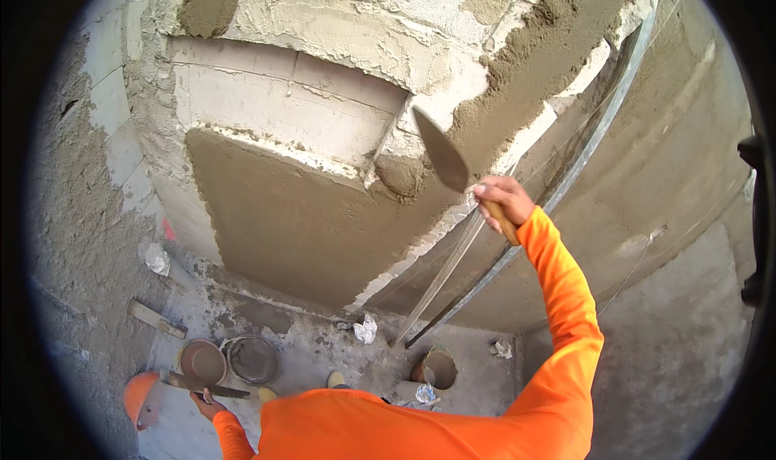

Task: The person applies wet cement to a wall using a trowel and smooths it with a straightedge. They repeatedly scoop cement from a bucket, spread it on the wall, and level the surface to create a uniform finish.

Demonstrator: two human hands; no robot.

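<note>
My right hand is wrapped round the wooden handle of a pointed trowel. The grey blade points up and left, in front of wet mortar at the lower right corner of a recess in the block wall. Whether the blade touches the wall I cannot tell. Low at the left, my left hand grips a flat board, seen nearly edge-on; its underside and most of my fingers are hidden. Smooth wet mortar covers the wall below the recess, and rougher mortar runs up its right side.
A long metal straightedge and a pale strip lean diagonally at the wall's right edge. On the floor stand mortar buckets and another bucket farther right. An orange rounded object, like a hard hat, lies at far left.
</note>
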